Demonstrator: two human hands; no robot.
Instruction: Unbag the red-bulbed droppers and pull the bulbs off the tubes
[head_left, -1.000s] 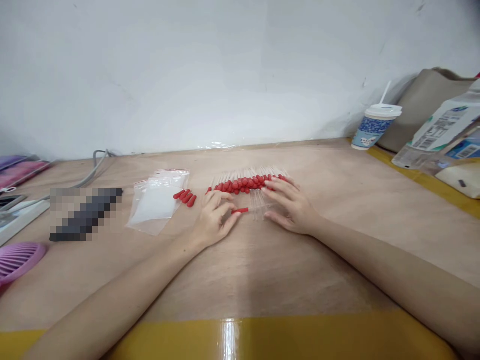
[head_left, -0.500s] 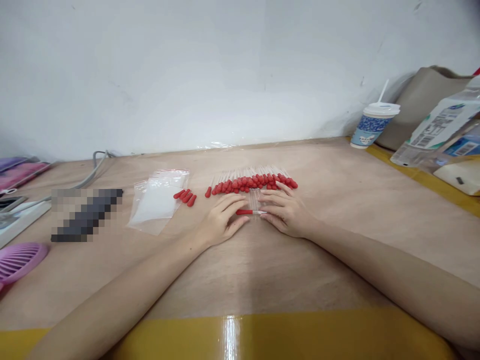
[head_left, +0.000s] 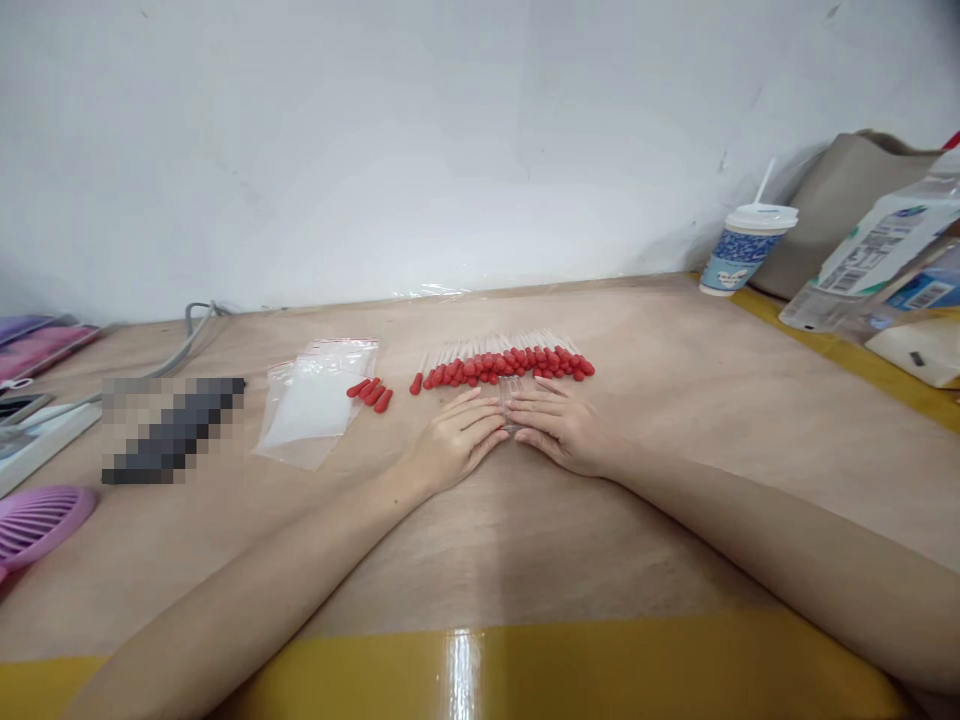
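My left hand [head_left: 461, 442] is closed around the red rubber bulb of a glass dropper, and the fingers hide nearly all of it. Fingertip to fingertip with it, my right hand [head_left: 561, 428] pinches the dropper's glass tube; only a sliver shows between the hands. Under and behind the fingers lie clear glass tubes [head_left: 510, 387], without bulbs on the ends I can see. Just beyond is a row of droppers [head_left: 499, 365], red bulbs towards me and thin tubes pointing at the wall. Several loose red rubber bulbs [head_left: 370, 392] lie left of the row.
Clear zip bags [head_left: 311, 400] lie flat on the left, near a blurred dark object [head_left: 176, 430]. A pink fan [head_left: 45, 520] and a grey cable [head_left: 176, 352] are farther left. At the back right stand a paper cup [head_left: 746, 250] with a straw and a plastic bottle [head_left: 874, 255].
My hands have come closer together, the left moving right. The red bulb and glass tube that showed between them are now mostly covered by the fingers.
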